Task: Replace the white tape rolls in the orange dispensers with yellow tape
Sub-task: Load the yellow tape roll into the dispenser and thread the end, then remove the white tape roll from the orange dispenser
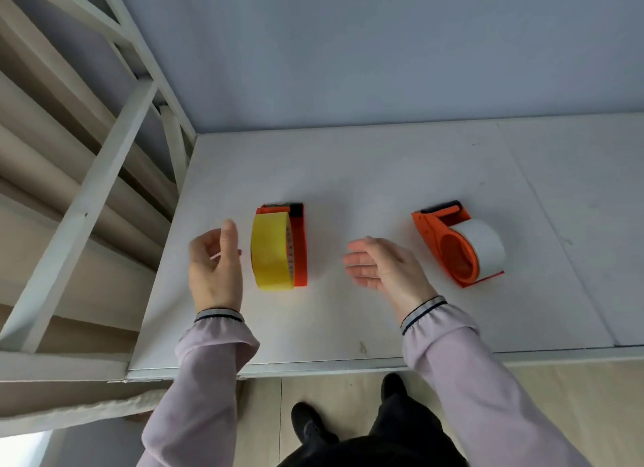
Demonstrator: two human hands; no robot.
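Two orange dispensers lie on the white table (pixel 383 160). The left dispenser (pixel 300 247) carries a yellow tape roll (pixel 270 254). The right dispenser (pixel 442 247) holds a white tape roll (pixel 486 245). My left hand (pixel 216 264) hovers just left of the yellow roll, fingers loosely curled, holding nothing and not touching it. My right hand (pixel 383 264) floats between the two dispensers with its fingers spread and empty.
A white metal frame (pixel 104 173) with beige panels stands to the left of the table. A pale wall (pixel 348 48) rises behind it. The table's front edge (pixel 313 367) is close to my body, with my dark shoes (pixel 310 421) on the floor below.
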